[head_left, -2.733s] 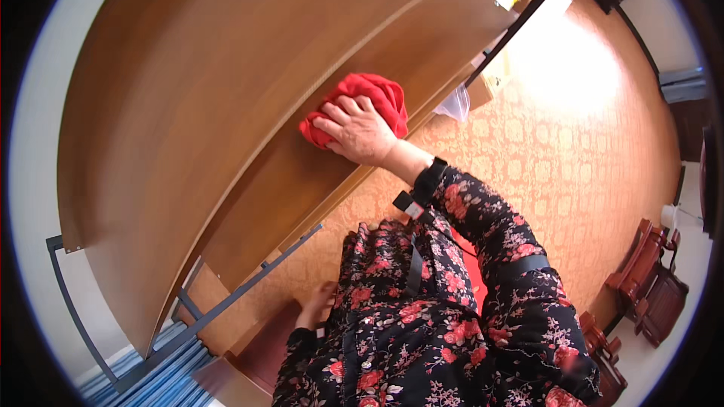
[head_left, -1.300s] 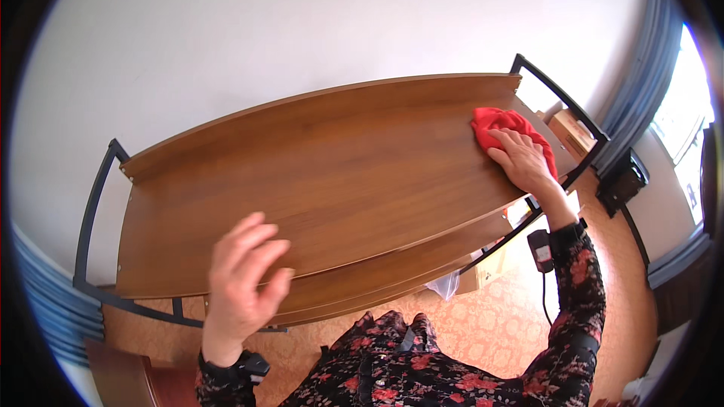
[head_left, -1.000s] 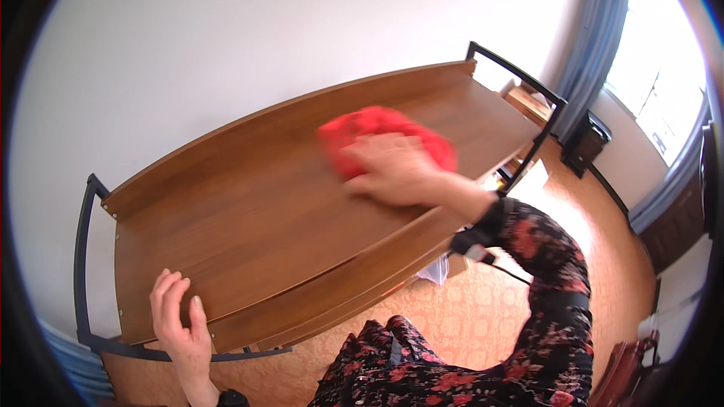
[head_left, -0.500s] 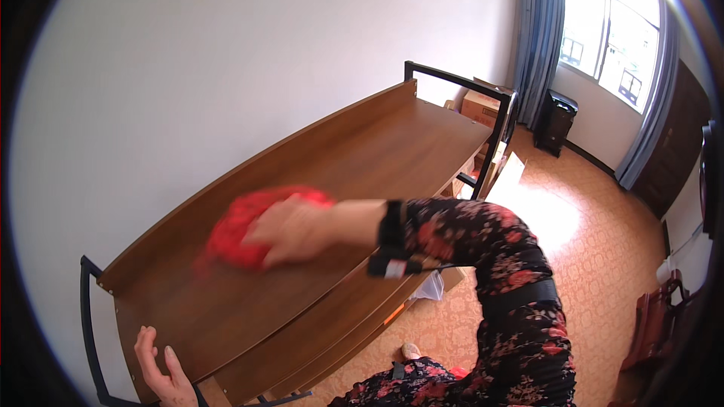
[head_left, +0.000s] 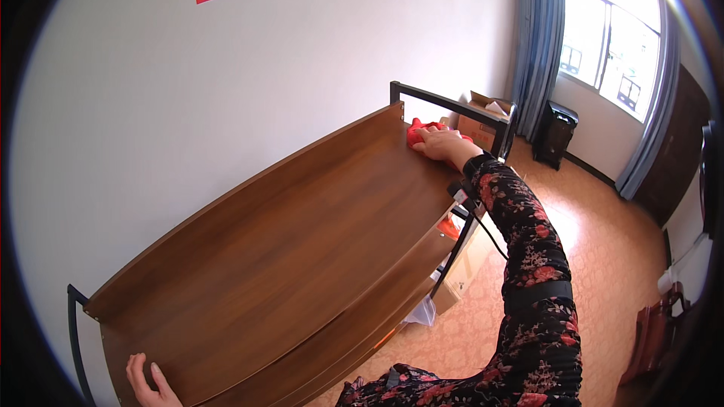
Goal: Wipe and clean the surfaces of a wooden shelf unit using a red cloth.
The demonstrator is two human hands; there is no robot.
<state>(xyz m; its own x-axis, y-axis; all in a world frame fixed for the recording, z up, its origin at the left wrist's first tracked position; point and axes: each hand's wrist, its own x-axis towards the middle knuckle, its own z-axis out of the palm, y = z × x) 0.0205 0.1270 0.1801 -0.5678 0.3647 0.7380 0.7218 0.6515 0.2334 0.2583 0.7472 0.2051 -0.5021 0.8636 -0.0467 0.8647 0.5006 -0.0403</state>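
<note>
A brown wooden shelf board (head_left: pixel 279 226) with a raised back edge runs diagonally from lower left to upper right, against the wall. At its far right end my right hand (head_left: pixel 441 145) presses down on a red cloth (head_left: pixel 415 133), fingers bent over it. The hand covers much of the cloth, which lies bunched against the board near the end frame. Over the near left end of the board is my left hand (head_left: pixel 151 383), fingers raised and thumb apart, holding nothing. Whether that hand touches the wood I cannot tell.
Black metal frames rise at the board's right end (head_left: pixel 452 104) and left end (head_left: pixel 74 324). Behind the right one stands a cardboard box (head_left: pixel 471 136). Lower shelf boards and a clear plastic bag (head_left: pixel 422 311) show beneath. A black suitcase (head_left: pixel 556 132) stands by the curtain (head_left: pixel 539 45).
My right hand has swept the red cloth from the board's left-middle part to its far right end. My left hand stays near the left end, its fingers still apart.
</note>
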